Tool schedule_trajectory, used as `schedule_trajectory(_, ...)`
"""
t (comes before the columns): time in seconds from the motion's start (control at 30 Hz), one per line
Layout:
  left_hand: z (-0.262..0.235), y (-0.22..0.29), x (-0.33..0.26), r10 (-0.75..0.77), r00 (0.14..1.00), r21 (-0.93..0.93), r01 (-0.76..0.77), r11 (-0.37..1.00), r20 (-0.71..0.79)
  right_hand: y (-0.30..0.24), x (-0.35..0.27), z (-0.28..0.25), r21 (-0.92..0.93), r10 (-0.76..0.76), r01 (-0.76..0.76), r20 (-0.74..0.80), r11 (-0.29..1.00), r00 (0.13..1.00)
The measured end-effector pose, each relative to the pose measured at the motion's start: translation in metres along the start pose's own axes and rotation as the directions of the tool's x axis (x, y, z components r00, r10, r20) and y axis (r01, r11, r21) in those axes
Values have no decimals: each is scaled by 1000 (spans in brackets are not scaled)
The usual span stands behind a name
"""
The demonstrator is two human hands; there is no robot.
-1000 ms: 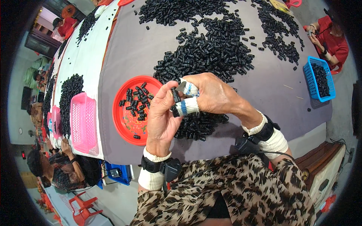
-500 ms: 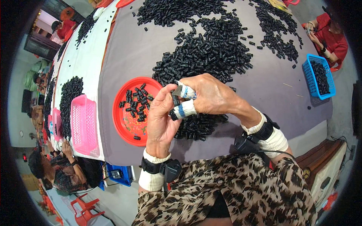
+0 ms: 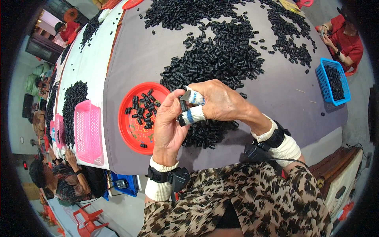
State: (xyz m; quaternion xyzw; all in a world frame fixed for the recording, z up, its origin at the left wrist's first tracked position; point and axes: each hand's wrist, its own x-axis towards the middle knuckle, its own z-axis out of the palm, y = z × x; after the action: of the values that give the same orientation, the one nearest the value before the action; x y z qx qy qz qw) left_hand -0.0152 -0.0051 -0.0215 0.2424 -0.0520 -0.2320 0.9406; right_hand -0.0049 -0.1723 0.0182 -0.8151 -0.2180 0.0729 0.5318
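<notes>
My left hand [image 3: 169,126] is closed, its thumb and fingertips pinching a small black cylindrical plastic piece [image 3: 183,105]. Against it, my right hand [image 3: 221,100] is curled, with white cloth wraps [image 3: 194,114] on its thumb and a finger. A small grey flat piece that looks like a blade [image 3: 186,95] sticks out from the right hand's wrapped grip, touching or very close to the black piece. Beside the left hand stands a round red tray [image 3: 125,132] with several black pieces. Under and behind both hands lies a big heap of the same pieces [image 3: 213,59].
A blue basket [image 3: 342,100] with black pieces stands at the right edge of the grey-covered table [image 3: 292,118]. On the left, a pink basket [image 3: 89,130] sits by another heap [image 3: 75,96]. Co-workers sit at far right [image 3: 347,43] and at left [image 3: 65,177].
Both hands stay almost in place, still pressed together over the black piece. The view has shifted very slightly.
</notes>
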Motion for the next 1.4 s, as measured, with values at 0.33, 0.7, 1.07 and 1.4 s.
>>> schedule_trajectory(0.33, 4, 1, -6, 22, 998, 97, -17, 995, -56, 6, -1, 5, -84, -74, 76, 24, 994, 997)
schedule_trajectory(0.7, -54, 72, -29, 576, 790, 891, -88, 445, -210, 32, -3, -16, 128, -27, 49, -167, 991, 986)
schedule_trajectory(1.07, -34, -33, 13, 100, 950, 867, -223, -445, 296, 42, -25, -21, 89, 118, -105, -152, 991, 981)
schedule_trajectory(1.4, -48, -42, 17, -43, 967, 831, -237, -503, 250, 54, -30, -13, 101, 146, -132, -145, 986, 979)
